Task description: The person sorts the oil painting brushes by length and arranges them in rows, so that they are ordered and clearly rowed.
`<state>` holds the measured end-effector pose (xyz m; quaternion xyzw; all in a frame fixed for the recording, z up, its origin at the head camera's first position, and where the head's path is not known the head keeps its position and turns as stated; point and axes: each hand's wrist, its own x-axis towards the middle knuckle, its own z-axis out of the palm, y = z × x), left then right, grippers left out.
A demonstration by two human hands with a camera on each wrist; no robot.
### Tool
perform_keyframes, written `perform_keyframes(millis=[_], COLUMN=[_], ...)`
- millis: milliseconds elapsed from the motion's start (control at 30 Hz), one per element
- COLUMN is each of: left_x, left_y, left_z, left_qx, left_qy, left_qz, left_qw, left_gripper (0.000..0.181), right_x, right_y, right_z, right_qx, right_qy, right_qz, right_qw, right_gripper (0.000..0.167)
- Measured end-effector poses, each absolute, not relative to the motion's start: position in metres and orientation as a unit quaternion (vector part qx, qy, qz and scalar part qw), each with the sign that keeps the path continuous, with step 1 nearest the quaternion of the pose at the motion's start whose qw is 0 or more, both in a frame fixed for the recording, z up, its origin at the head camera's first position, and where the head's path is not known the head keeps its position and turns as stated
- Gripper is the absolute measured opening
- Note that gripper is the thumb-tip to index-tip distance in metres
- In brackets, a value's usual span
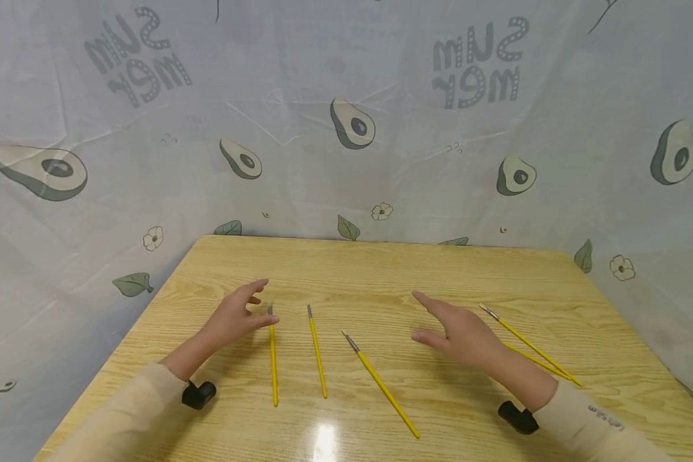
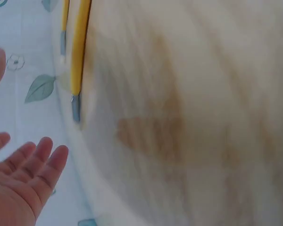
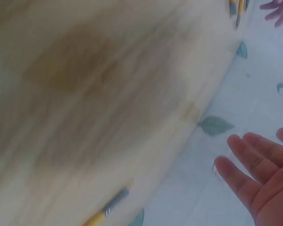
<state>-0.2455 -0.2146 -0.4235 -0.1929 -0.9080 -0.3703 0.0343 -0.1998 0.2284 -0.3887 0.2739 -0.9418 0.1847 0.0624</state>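
My left hand [image 1: 237, 319] hovers over the left side of the table, fingers loosely extended, holding nothing. Close by its thumb lies a yellow paintbrush [image 1: 274, 366], whose bristle end is partly behind the thumb. A second paintbrush [image 1: 317, 353] lies to its right, and a third paintbrush [image 1: 381, 384] slants across the middle. My right hand [image 1: 464, 333] is above the table with its index finger stretched forward and nothing in its grasp. Beyond it a paintbrush [image 1: 525, 341] rests at the right, crossing another paintbrush [image 1: 534, 358] partly hidden by the hand and wrist.
The wood-grain table [image 1: 381, 273] reaches back to a pale curtain [image 1: 300, 128] printed with avocados, leaves and flowers. A black camera band sits on each wrist. Light glares off the table's near edge.
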Motion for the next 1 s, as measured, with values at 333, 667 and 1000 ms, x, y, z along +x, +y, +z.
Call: perform_keyframes(millis=[333, 667, 1000], left_x=[-0.234, -0.229, -0.229], left_y=[-0.202, -0.194, -0.187], left_z=[-0.437, -0.443, -0.441], left_qx=[-0.079, 0.015, 0.05], left_qy=[-0.889, -0.849, -0.844], left_qz=[-0.45, -0.529, -0.534], left_qw=[0.023, -0.016, -0.011], left_gripper=[0.068, 0.059, 0.049], right_x=[-0.19, -0.181, -0.176], right_y=[0.206, 0.186, 0.169], right_z=[-0.401, -0.411, -0.417], right_qx=[0.239, 0.18, 0.151], right_qy=[-0.876, -0.793, -0.784], right_qz=[0.414, 0.563, 0.576], right_qw=[-0.065, -0.147, -0.173], right_gripper=[0.066, 0.06, 0.055])
